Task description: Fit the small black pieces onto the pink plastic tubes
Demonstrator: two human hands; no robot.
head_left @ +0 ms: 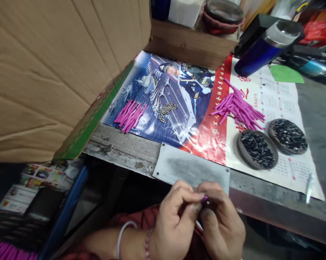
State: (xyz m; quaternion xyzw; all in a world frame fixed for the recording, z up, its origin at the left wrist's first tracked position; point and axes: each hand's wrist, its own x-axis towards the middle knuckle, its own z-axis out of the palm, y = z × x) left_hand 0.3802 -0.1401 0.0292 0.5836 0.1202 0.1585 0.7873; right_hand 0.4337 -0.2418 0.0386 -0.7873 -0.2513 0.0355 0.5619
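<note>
My left hand (176, 216) and my right hand (222, 216) meet in front of the table edge, fingers pinched together. Between their fingertips a small piece of a pink stick (205, 198) shows; most of it is hidden. A tiny shiny bit sits beside it at my right fingertips. Past my hands lies a grey metal plate (190, 168). Farther off are a small pile of silver-and-dark beads (166, 111), a row of pink sticks (130, 115) on the left and a larger heap of pink sticks (240, 107) on the right.
Two round bowls (240, 150) of small dark pieces stand at the right on a printed poster (219, 144). A blue bottle (260, 52) leans behind them. A large cardboard box (65, 72) fills the upper left. A white pen-like object (310, 188) lies at the right edge.
</note>
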